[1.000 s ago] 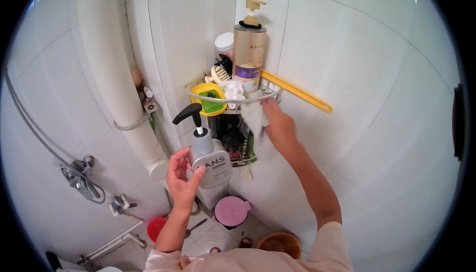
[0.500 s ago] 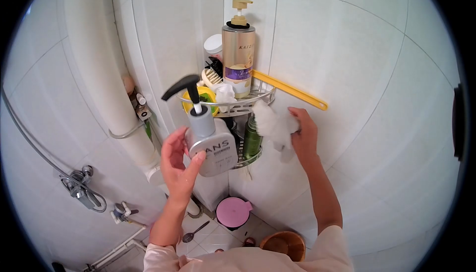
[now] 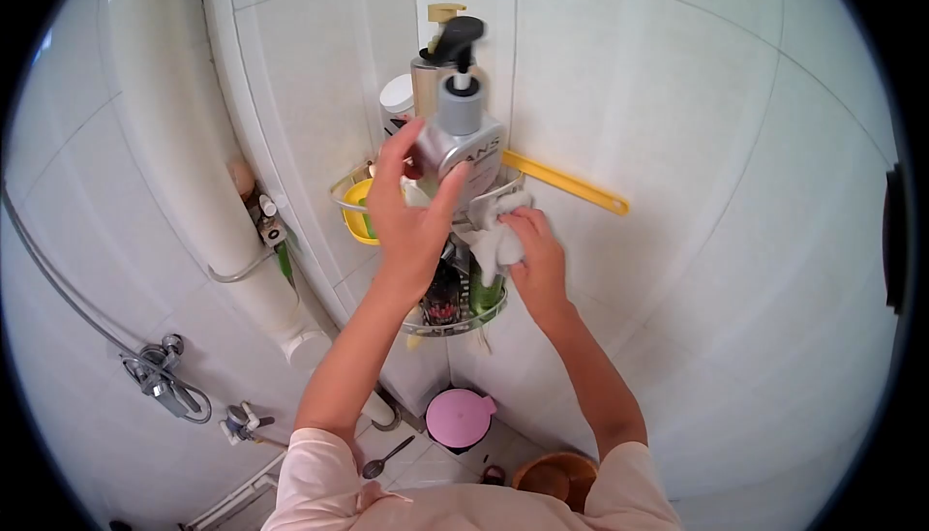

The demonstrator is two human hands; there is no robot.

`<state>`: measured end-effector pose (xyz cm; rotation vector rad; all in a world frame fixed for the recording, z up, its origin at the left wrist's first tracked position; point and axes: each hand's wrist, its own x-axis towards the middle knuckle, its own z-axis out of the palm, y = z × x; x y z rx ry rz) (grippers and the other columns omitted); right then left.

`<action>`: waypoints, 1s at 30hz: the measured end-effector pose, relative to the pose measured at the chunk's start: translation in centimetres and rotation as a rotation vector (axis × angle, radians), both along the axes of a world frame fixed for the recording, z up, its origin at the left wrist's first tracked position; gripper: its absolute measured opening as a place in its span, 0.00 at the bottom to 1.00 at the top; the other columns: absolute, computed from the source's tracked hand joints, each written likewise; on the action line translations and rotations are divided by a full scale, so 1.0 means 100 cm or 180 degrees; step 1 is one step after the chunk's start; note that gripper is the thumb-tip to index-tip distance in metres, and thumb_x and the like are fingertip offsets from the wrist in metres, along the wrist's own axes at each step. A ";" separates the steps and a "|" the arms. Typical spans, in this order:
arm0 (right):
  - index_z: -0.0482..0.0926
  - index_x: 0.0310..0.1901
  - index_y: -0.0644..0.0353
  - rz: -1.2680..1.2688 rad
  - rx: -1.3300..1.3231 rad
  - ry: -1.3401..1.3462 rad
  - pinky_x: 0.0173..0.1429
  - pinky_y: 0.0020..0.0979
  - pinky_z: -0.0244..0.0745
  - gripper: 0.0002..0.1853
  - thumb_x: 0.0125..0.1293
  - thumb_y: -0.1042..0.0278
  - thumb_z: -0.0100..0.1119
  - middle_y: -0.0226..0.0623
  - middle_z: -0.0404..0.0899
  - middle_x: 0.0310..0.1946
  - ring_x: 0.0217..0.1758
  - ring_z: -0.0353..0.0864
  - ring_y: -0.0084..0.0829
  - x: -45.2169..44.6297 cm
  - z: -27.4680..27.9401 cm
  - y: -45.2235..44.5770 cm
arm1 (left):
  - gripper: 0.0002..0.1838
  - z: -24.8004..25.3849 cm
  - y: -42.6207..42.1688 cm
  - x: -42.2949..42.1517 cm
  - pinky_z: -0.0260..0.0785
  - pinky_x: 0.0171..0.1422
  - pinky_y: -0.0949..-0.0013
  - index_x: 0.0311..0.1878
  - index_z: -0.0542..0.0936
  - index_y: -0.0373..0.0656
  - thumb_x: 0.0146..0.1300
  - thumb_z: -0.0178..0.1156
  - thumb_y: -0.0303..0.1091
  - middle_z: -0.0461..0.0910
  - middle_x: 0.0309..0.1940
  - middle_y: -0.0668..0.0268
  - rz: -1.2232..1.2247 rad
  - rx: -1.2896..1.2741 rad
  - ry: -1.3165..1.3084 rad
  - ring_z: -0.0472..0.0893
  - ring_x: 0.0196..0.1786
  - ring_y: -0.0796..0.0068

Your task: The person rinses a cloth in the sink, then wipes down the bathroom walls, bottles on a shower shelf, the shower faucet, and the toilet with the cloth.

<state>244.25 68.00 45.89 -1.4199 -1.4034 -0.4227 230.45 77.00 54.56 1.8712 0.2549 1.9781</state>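
Note:
My left hand (image 3: 414, 221) is closed around a grey pump bottle (image 3: 476, 149) with a black pump head, held upright at the upper tier of the corner rack (image 3: 440, 329). The bottle hides part of a tall gold pump bottle (image 3: 426, 86) behind it. In my right hand (image 3: 538, 260) is a crumpled white cloth (image 3: 498, 231), just below the grey bottle at the rack's front edge. On the lower tier stand a green bottle (image 3: 487, 297) and a dark bottle (image 3: 442, 294), partly covered by the cloth and my hands.
A yellow handle (image 3: 571, 184) sticks out right from the upper tier. A yellow dish (image 3: 359, 212) and a white-lidded jar (image 3: 396, 93) sit at its left. Below are a pink-lidded bin (image 3: 460, 419) and a wooden basin (image 3: 552, 478). A shower mixer (image 3: 160, 376) is on the left wall.
My left hand has raised the grey pump bottle up and to the right, over the upper tier. My right hand has moved left and down with the cloth, closer to the rack.

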 end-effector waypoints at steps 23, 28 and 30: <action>0.79 0.42 0.66 0.0839 -0.0469 0.1877 0.50 0.21 0.71 0.15 0.51 0.88 0.56 0.29 0.80 0.37 0.42 0.76 0.20 0.034 -0.037 -0.069 | 0.25 -0.015 0.024 0.001 0.68 0.54 0.60 0.53 0.74 0.39 0.51 0.69 0.30 0.74 0.51 0.55 0.0857 0.0600 0.0971 0.74 0.54 0.56; 0.79 0.40 0.66 0.0951 -0.0646 0.2184 0.45 0.21 0.71 0.20 0.44 0.91 0.46 0.27 0.78 0.34 0.38 0.76 0.20 0.048 -0.045 -0.081 | 0.21 -0.078 0.024 -0.075 0.70 0.51 0.64 0.54 0.73 0.42 0.58 0.67 0.33 0.74 0.52 0.59 0.1424 -0.0211 0.0441 0.75 0.55 0.64; 0.78 0.39 0.66 0.1078 -0.0828 0.2285 0.44 0.21 0.70 0.21 0.42 0.91 0.43 0.26 0.77 0.32 0.37 0.75 0.19 0.049 -0.053 -0.075 | 0.20 -0.104 0.036 -0.082 0.71 0.50 0.68 0.55 0.71 0.43 0.63 0.63 0.37 0.75 0.52 0.60 0.0164 -0.1545 -0.0100 0.77 0.53 0.67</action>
